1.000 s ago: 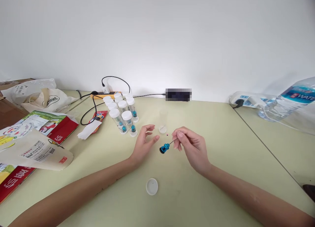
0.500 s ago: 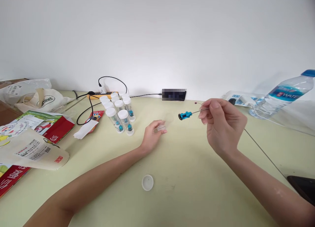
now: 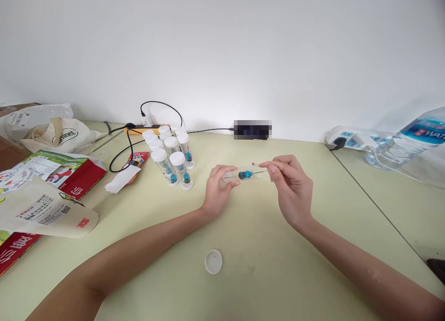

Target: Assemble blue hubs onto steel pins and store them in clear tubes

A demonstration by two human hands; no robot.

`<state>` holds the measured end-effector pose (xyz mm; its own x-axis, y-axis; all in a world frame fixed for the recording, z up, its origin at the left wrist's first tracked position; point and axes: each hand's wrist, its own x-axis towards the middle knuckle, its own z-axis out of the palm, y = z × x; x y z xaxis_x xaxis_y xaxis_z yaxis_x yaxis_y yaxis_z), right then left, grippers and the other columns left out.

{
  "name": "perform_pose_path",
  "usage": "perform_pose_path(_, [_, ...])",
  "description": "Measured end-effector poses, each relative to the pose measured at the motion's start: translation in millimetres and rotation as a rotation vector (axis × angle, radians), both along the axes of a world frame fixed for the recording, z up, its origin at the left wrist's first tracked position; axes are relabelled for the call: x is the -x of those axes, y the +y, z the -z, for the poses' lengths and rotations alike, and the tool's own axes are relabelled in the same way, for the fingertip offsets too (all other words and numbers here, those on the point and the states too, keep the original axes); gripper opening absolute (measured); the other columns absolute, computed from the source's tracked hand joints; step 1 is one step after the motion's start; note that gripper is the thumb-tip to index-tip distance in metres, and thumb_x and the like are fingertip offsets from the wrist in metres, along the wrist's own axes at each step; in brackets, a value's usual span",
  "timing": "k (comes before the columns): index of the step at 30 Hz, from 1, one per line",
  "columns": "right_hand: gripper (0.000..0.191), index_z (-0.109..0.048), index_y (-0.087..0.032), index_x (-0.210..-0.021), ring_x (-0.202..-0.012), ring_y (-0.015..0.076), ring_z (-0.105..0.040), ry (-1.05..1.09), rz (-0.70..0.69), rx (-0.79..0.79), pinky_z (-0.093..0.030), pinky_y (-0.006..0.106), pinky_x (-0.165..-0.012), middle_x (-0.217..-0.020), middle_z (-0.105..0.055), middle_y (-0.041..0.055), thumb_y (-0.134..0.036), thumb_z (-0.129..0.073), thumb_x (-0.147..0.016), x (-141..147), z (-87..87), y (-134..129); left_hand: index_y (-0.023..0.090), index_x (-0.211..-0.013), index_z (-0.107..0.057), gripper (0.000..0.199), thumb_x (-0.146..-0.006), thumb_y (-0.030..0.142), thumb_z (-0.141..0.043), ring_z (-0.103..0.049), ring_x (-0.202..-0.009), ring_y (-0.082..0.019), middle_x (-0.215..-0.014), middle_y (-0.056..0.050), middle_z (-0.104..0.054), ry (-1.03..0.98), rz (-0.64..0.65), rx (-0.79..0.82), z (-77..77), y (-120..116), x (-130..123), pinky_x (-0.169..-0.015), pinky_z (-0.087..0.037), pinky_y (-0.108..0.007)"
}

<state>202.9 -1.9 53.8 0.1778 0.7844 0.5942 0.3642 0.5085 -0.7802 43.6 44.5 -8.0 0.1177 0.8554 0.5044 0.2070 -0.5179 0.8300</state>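
My left hand is closed around a clear plastic tube held on its side above the table, its open end toward the right. In my right hand, thumb and fingers pinch a thin metal rod that carries a shiny blue fitting with a dark end. The blue fitting lies inside the tube, while the rod sticks out toward my right fingers. A tiny dark-red tip shows near the tube's mouth. Below my hands, a white cap rests on the table.
Several capped clear tubes with blue pieces inside stand to the left. Behind are a phone and an orange power strip. A paper cup and bags lie left; a water bottle and white power strip sit right.
My right hand has moved left and slightly down, bringing the blue fitting from open air into the tube. My left hand still holds the tube. The view has shifted slightly.
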Motion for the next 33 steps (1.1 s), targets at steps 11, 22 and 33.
perform_pose_path(11, [0.019, -0.070, -0.026, -0.085, -0.066, 0.0132, -0.046, 0.076, -0.010, 0.003, -0.043, 0.029, -0.057, -0.077, -0.047, 0.0017, -0.029, -0.051, -0.090, 1.5, 7.0, 0.0, 0.025, -0.102, -0.060, 0.026, -0.077, 0.019, -0.064, -0.052, -0.096, -0.020, -0.098, -0.003, -0.058, 0.010, 0.006, -0.020, -0.8, -1.1, -0.1, -0.083, -0.041, -0.031])
perform_pose_path(22, [0.024, -0.072, -0.031, -0.092, -0.082, 0.0161, -0.046, -0.142, -0.126, -0.001, -0.043, 0.034, -0.074, -0.099, -0.045, 0.0038, -0.029, -0.048, -0.091, -0.9, 11.7, -3.4, 0.026, -0.101, -0.061, 0.027, -0.076, 0.021, -0.066, -0.051, -0.092, -0.020, -0.093, -0.002, -0.057, 0.018, -0.027, -0.084, -5.0, -3.7, 2.0, -0.082, -0.040, -0.031])
perform_pose_path(33, [0.034, -0.062, -0.029, -0.113, -0.108, 0.0227, -0.044, -0.346, -0.038, -0.064, -0.039, 0.042, -0.090, -0.116, -0.045, 0.0074, -0.033, -0.032, -0.096, -9.5, 4.5, 0.2, 0.024, -0.103, -0.062, 0.028, -0.075, 0.022, -0.067, -0.054, -0.096, -0.019, -0.099, -0.004, -0.057, -0.090, 0.078, 0.081, 1.6, 4.0, -0.3, -0.087, -0.041, -0.031])
